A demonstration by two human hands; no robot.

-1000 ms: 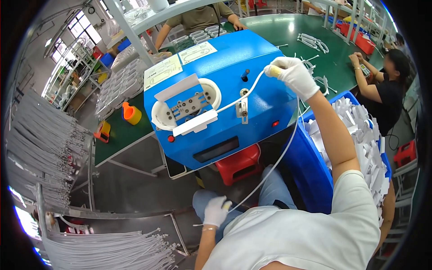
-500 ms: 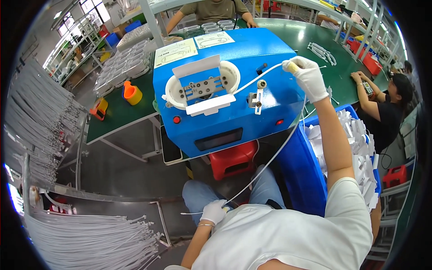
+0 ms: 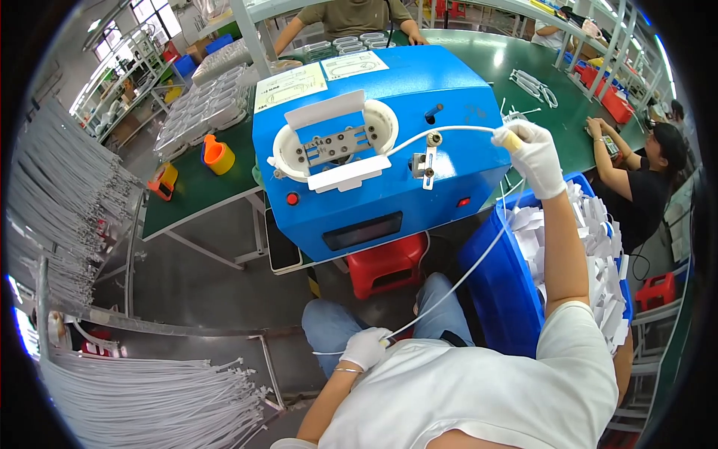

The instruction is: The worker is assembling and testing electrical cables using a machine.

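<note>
A white cable (image 3: 458, 128) runs from the winding head (image 3: 340, 146) of a blue machine (image 3: 456, 191) to my right hand (image 3: 535, 159). That gloved hand is closed on it, off the machine's right side. From there the cable droops down across my lap to my left hand (image 3: 365, 349). My gloved left hand is closed around it, and a short free end sticks out to the left. Two white rounded ends, a metal plate and two raised white flaps make up the head. A small roller guide (image 3: 432, 142) sits beneath the arched cable.
Right of the machine stands a blue bin (image 3: 497, 280) of white pieces. Bundled white cables (image 3: 149, 393) hang at left. An orange tape dispenser (image 3: 218, 156) rests on the green table (image 3: 187, 202). A red stool (image 3: 387, 263) is under the machine. Co-workers sit opposite and at right.
My right hand has moved right and slightly down, taking the cable along past the machine's side. My left hand has shifted slightly right and up, still holding the cable.
</note>
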